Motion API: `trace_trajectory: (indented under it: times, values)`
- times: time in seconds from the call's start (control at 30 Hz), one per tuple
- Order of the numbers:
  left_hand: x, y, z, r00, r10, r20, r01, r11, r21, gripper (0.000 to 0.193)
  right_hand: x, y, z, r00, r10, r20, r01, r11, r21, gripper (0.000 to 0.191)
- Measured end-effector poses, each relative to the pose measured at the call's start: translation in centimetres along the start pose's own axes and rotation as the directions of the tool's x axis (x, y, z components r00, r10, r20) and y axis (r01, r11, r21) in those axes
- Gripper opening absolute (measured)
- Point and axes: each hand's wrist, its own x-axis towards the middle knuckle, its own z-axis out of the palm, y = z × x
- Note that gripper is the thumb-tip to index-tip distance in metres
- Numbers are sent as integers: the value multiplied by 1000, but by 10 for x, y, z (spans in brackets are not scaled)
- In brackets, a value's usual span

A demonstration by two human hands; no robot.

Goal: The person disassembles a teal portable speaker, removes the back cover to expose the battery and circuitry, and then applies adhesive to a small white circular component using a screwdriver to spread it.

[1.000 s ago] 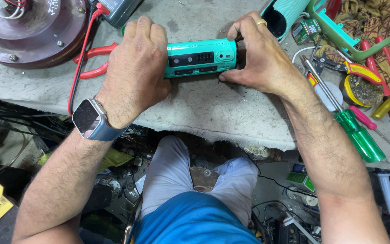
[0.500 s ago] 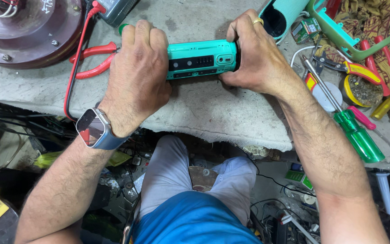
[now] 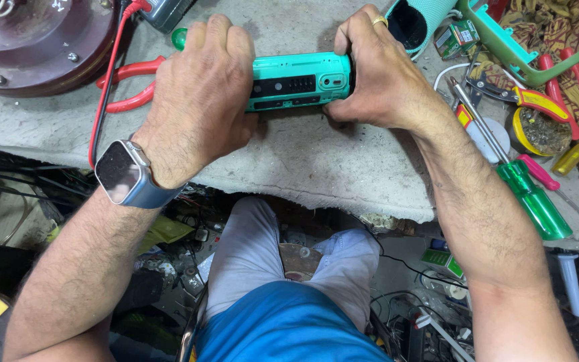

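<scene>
While the teal speaker (image 3: 299, 82) lay lengthwise on the grey bench (image 3: 303, 161), the left hand (image 3: 199, 100) clamped over its left end and the right hand (image 3: 376, 74) gripped its right end. Red pliers (image 3: 129, 84) lay behind the left hand; a green screwdriver (image 3: 527, 194) lay right.

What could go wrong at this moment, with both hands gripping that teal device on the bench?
1. The left hand and right hand clamp opposite ends of the teal device; a slip might knock it onto the red pliers.
2. The green screwdriver lies near the bench edge beside the right forearm, so a nudge may drop it.
</scene>
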Motion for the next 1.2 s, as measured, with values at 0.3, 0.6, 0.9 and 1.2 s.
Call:
trace_trajectory:
  times: [0.3, 0.6, 0.9, 1.2]
  values:
    - [15, 19, 16, 972, 144, -184, -117, 981, 153, 55, 7, -9, -13, 996, 59, 62, -68, 987, 146, 71]
    - [27, 16, 16, 964, 220, -152, -196, 968, 158, 37, 2, -12, -22, 998, -54, 42, 51, 997, 59, 68]
    - [52, 7, -6, 954, 293, 62, -296, 955, 36, 42, -3, -17, -29, 980, 97, 172, -175, 834, 524, 61]
    - [47, 6, 1, 950, 308, 45, -311, 948, 71, 30, -32, -28, -36, 872, 477, -108, -166, 496, 852, 11]
